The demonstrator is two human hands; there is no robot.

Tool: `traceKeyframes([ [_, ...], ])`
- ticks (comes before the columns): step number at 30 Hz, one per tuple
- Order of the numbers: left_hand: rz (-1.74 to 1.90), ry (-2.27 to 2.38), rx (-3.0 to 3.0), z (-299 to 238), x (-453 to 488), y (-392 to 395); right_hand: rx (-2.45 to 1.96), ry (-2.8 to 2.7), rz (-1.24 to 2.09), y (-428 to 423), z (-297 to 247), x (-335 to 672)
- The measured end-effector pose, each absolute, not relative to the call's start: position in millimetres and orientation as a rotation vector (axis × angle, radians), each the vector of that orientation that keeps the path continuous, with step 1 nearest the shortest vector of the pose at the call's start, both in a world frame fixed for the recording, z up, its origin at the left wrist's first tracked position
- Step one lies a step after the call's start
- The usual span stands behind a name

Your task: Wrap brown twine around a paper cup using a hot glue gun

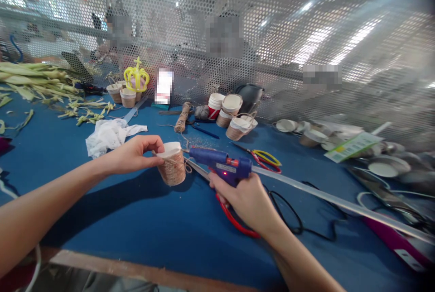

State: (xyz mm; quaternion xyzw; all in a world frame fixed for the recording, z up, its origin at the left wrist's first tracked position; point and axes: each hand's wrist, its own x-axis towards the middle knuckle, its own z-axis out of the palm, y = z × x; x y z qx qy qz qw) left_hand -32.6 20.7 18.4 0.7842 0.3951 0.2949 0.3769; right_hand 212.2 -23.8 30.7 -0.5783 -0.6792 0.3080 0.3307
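- The blue-covered table is stretching from its near wooden edge out to the far screen, carrying everything listed here.
- The right hand is closing its grip tight around the handle of a blue hot-glue gun. A small red light is glowing on the gun's side.
- The gun's nozzle is pointing left at the cup. Whether it is touching the cup cannot be told.
- A pair of red-handled scissors is lying on the table under that hand, partly hidden by it.
- A thin black cord is looping over the table just right of the right wrist.
- The left hand is pinching its grip, thumb against fingers, on the rim of a white paper cup wrapped in brown twine.
- The cup is standing roughly upright between the two hands, left of the nozzle. Whether its base is resting on the table cannot be told.
- A long flat silver metal strip is running diagonally from behind the gun toward the near right.
- A pair of yellow-handled scissors is lying just beyond the gun.
- A crumpled white plastic sheet is sitting beyond the left hand.
- A spool of brown twine is lying farther back.
- A cluster of twine-wrapped paper cups is standing just right of the spool.
- A yellow crown-shaped ornament is sitting on more cups at the back.
- A pile of long green leaves is spreading over the far left.
- A perforated metal screen is standing along the far edge.
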Motion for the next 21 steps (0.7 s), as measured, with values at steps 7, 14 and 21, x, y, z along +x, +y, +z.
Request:
traceKeyframes([
  [7,0.77,1.04,1.943,22.8,-31.4,18.1,-1.342,-1.428,1.123,1.4,37.5,232.3],
  [14,0.78,1.076,1.98,29.3,-32.6,15.5,-1.613,-1.281,1.061,46.4,26.7,243.8],
  [21,0.769,1.068,1.992,31.9,-34.5,14.5,-1.901,-1.422,0.935,71.3,3.5,246.8],
])
